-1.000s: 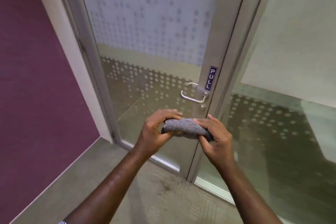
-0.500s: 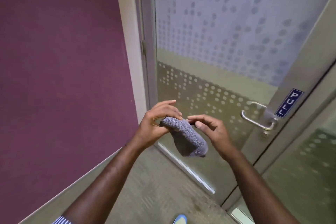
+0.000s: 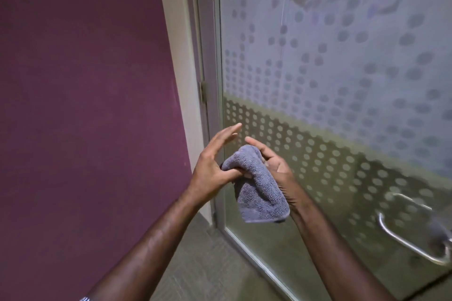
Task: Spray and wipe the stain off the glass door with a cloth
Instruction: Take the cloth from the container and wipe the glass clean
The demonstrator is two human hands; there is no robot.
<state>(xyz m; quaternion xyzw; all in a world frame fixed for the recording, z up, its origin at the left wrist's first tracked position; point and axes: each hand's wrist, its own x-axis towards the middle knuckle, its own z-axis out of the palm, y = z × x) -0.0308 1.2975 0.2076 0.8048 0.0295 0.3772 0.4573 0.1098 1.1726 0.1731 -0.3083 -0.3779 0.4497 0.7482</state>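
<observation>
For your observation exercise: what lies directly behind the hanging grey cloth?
Behind the cloth is the dotted lower glass door, with the right hand gripping the cloth's far side. The right palm and the glass straight behind are covered.

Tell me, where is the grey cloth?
Low in the middle of the head view, the grey cloth hangs between the left hand and right hand.

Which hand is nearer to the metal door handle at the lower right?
Right. The right hand, holding the grey cloth, is on the door handle side; the left hand is farther, toward the purple wall.
</observation>
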